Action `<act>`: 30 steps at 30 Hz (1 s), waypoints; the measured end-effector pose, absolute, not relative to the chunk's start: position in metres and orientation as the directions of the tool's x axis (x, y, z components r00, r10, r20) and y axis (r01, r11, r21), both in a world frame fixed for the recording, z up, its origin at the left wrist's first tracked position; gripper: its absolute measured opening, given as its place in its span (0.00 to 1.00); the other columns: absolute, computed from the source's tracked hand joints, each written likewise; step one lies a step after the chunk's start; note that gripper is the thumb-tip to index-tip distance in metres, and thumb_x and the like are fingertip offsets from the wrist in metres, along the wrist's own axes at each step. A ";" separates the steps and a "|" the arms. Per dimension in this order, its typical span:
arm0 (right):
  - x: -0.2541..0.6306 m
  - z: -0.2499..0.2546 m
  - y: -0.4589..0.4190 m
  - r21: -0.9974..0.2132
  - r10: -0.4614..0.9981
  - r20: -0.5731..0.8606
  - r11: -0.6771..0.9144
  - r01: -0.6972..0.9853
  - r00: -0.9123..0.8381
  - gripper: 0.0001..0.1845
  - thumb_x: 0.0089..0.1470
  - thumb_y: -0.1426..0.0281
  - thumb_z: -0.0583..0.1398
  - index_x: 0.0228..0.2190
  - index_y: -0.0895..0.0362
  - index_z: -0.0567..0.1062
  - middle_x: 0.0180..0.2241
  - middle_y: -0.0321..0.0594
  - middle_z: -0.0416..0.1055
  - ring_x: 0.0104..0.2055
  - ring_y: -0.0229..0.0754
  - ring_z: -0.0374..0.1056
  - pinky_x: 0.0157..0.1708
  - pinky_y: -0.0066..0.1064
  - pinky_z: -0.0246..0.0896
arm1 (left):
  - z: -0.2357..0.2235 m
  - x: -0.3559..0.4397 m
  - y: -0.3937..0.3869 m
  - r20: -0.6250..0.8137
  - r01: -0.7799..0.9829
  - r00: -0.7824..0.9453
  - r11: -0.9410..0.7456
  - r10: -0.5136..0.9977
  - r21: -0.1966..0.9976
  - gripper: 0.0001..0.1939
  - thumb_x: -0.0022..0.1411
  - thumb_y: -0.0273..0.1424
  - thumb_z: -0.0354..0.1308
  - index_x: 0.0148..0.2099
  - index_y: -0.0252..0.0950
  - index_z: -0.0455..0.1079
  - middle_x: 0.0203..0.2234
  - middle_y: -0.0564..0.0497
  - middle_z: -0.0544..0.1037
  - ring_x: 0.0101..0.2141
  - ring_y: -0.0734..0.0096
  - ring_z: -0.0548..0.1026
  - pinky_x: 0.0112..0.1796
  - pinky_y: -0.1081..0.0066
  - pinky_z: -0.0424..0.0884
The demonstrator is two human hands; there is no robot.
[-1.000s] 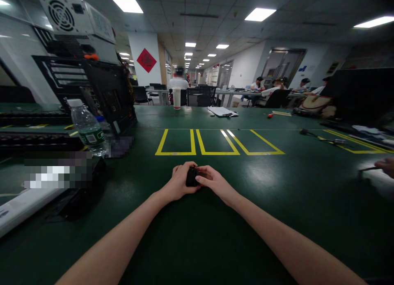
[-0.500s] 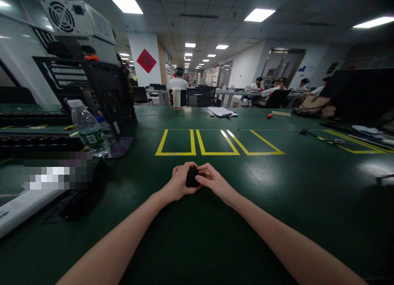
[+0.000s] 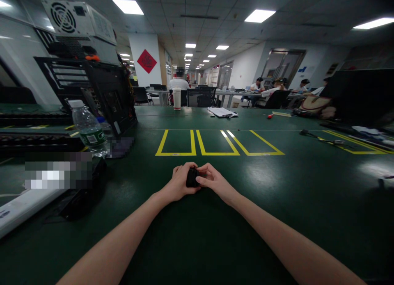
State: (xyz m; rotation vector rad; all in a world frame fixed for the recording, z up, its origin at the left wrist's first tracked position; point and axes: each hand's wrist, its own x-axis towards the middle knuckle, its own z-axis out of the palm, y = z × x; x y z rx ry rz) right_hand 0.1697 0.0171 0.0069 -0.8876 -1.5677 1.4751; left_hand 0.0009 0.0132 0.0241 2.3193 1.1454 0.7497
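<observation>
Currently, largest first: green table (image 3: 197, 240) spans the near view. Black computer case (image 3: 109, 90) stands on it at left, with a boxy metal power supply (image 3: 103, 26) above. Yellow tape frames (image 3: 218, 153) sit mid-table, ahead of the hands. Water bottle (image 3: 92, 133) leans at left beside the case; white cup (image 3: 177, 98) is upright farther back.

Left hand (image 3: 176, 184): wrapped around the left side of the black thing (image 3: 191, 177), thumb near, fingers far. Right hand (image 3: 218, 183): thumb and fingertips together on its right edge. The thing is between the hands, low over the table, just short of the tape. Can't tell whether it touches the surface; fingers hide part of it.

Step in hand, my read: two-handed hold, fingers working at the right edge. Any next move calls for a firm left grip and light right fingertips.
</observation>
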 end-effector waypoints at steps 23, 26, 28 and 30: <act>0.169 0.006 0.017 -0.999 0.914 0.041 0.048 0.008 -0.404 0.14 0.44 0.65 0.58 0.35 0.53 0.64 0.39 0.37 0.63 0.41 0.41 0.62 0.39 0.37 0.61 | 0.023 -0.001 0.013 0.255 0.571 0.496 -0.533 0.830 0.625 0.27 0.48 0.33 0.57 0.49 0.43 0.51 0.44 0.50 0.61 0.47 0.58 0.59 0.46 0.58 0.55; 0.169 0.004 0.019 -0.999 0.923 0.002 0.016 0.034 -0.385 0.17 0.43 0.65 0.58 0.38 0.54 0.63 0.40 0.39 0.62 0.42 0.42 0.62 0.39 0.37 0.61 | 0.018 -0.001 0.016 0.271 0.570 0.497 -0.546 0.824 0.614 0.27 0.48 0.33 0.57 0.49 0.42 0.51 0.44 0.50 0.62 0.46 0.59 0.59 0.47 0.58 0.54; 0.169 0.004 0.020 -0.999 0.919 -0.009 0.008 0.041 -0.395 0.17 0.44 0.65 0.58 0.38 0.56 0.63 0.40 0.40 0.63 0.42 0.42 0.62 0.39 0.37 0.60 | 0.014 0.000 0.018 0.287 0.573 0.495 -0.556 0.820 0.602 0.27 0.47 0.33 0.57 0.49 0.42 0.51 0.43 0.50 0.62 0.46 0.60 0.60 0.47 0.58 0.54; 0.170 0.006 0.019 -0.999 0.906 0.001 0.021 0.041 -0.424 0.16 0.44 0.66 0.58 0.37 0.56 0.64 0.40 0.39 0.63 0.42 0.41 0.62 0.41 0.38 0.59 | 0.011 0.001 0.019 0.307 0.573 0.482 -0.560 0.821 0.598 0.27 0.46 0.33 0.58 0.48 0.42 0.51 0.43 0.51 0.62 0.45 0.60 0.60 0.47 0.58 0.54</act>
